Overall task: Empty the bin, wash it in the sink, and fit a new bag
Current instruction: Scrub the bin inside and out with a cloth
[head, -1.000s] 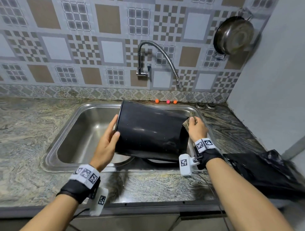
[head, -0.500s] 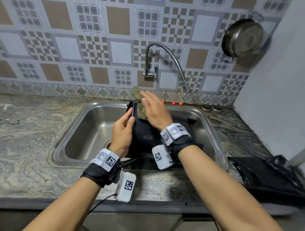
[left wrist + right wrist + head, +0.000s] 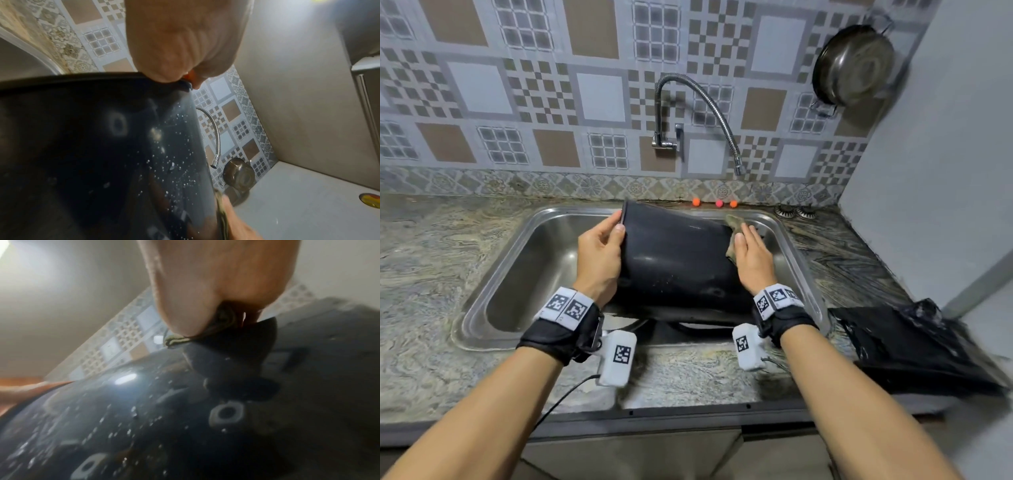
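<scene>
A black bin [image 3: 674,260] lies on its side in the steel sink [image 3: 534,260], mouth to the left, its wall speckled with water drops [image 3: 168,162]. My left hand [image 3: 616,229] grips the rim of the mouth, thumb on the outside [image 3: 164,71]. At the bin's closed right end my right hand [image 3: 748,246] holds a greenish cloth [image 3: 732,221] and presses it against the bin. The right wrist view shows the cloth [image 3: 176,339] caught under my thumb on the wet black surface [image 3: 144,418]. The bin's inside is hidden.
A flexible faucet [image 3: 709,106] arches over the sink's back right, with no water running. A black bag [image 3: 904,346] lies on the stone counter at right. A metal pan [image 3: 854,65] hangs on the tiled wall. Small orange and pink balls [image 3: 719,203] sit behind the sink.
Half a second ago my right hand held the cloth up at the bin's left rim; it has swept back to the right end. My left hand has stayed on the rim.
</scene>
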Tool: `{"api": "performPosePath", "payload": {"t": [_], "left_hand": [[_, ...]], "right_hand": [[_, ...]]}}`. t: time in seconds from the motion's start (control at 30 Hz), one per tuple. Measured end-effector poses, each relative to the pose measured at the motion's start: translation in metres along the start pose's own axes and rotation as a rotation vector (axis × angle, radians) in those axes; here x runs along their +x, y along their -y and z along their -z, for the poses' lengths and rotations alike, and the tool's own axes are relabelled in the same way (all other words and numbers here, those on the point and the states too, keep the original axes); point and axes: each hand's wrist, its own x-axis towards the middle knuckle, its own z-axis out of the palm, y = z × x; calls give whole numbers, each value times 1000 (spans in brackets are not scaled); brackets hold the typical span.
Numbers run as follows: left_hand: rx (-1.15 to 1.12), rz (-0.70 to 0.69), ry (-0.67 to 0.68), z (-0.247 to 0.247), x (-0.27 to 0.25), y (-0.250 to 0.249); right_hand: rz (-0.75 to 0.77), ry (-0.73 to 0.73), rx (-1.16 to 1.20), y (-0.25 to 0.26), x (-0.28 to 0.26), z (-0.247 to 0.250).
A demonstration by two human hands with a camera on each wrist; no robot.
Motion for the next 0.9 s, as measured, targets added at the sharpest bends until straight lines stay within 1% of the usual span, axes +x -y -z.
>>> {"api": "performPosePath", "payload": {"t": [0.07, 0.23, 0.3, 0.37, 0.43, 0.5, 0.57, 0.67, 0.7, 0.73, 0.8, 0.83, 0.9], "left_hand": [[0, -8, 3, -3, -3, -1], [2, -4, 15, -4, -6, 0], [9, 6, 24, -2, -7, -1], [9, 16, 35, 1, -6, 0], [1, 32, 45, 4, -6, 1], [-2, 46, 61, 7, -7, 2], [-5, 49, 75, 6, -9, 1], [-7, 40, 82, 5, -12, -1], [-13, 39, 77, 5, -12, -1], [-22, 39, 67, 6, -12, -1], [-51, 47, 33, 7, -13, 0], [-74, 59, 10, 6, -14, 1], [-125, 94, -26, 2, -16, 3]], "right_hand": [[-60, 4, 33, -8, -4, 3], [-129, 7, 89, -10, -6, 12], [-102, 23, -11, -15, -6, 16], [-97, -2, -92, -23, -4, 17], [-107, -52, -98, -28, -1, 14], [-134, -67, -124, -29, 2, 11], [-202, -31, -171, -30, 5, 13], [-353, 10, -224, -36, 8, 21], [-386, 1, -240, -40, 7, 25], [-415, -41, -238, -43, 7, 29], [-480, -166, -111, -40, 3, 41], [-480, -247, -35, -35, 2, 48], [-400, -396, 74, -12, -2, 63]]}}
